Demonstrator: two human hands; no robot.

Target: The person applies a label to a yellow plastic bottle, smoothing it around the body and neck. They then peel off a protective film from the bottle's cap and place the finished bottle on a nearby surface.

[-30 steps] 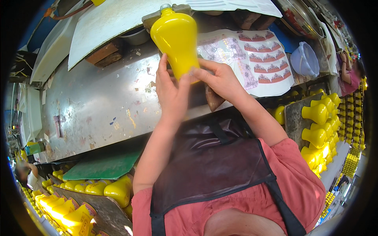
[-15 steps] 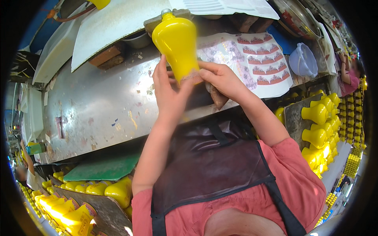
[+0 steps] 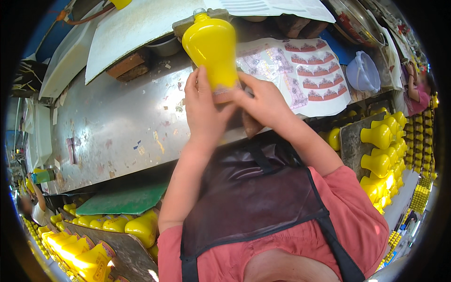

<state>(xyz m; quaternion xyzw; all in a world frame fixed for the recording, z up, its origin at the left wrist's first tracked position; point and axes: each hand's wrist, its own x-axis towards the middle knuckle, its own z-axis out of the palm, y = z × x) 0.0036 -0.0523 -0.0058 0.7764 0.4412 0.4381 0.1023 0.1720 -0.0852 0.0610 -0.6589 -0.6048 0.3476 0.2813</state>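
Observation:
A glossy yellow bottle (image 3: 210, 44) lies on a worn brown support (image 3: 182, 28), its clear glass neck pointing away from me and its base toward me. Around the base end runs a patterned pink and reddish decal band (image 3: 224, 94). My left hand (image 3: 205, 105) is closed along the bottle's left side, fingers up against the yellow surface. From the right, my right hand (image 3: 263, 99) grips the base end, its thumb over the band. Both hands hide part of the base. Beside the bottle lies a sheet of decals (image 3: 322, 75) printed with rows of curved red-brown strips.
The metal worktop (image 3: 112, 127) carries paper scraps. A pale blue bucket (image 3: 361, 73) stands at the right. Yellow bottles (image 3: 376, 136) fill racks at my right, and more bottles (image 3: 96, 258) stand lower left near a green board (image 3: 122, 199). People work at both edges.
My right thumb has shifted left across the base, and more of the reddish band shows against the bottle. My left fingers have drawn closer together. The bottle has barely moved.

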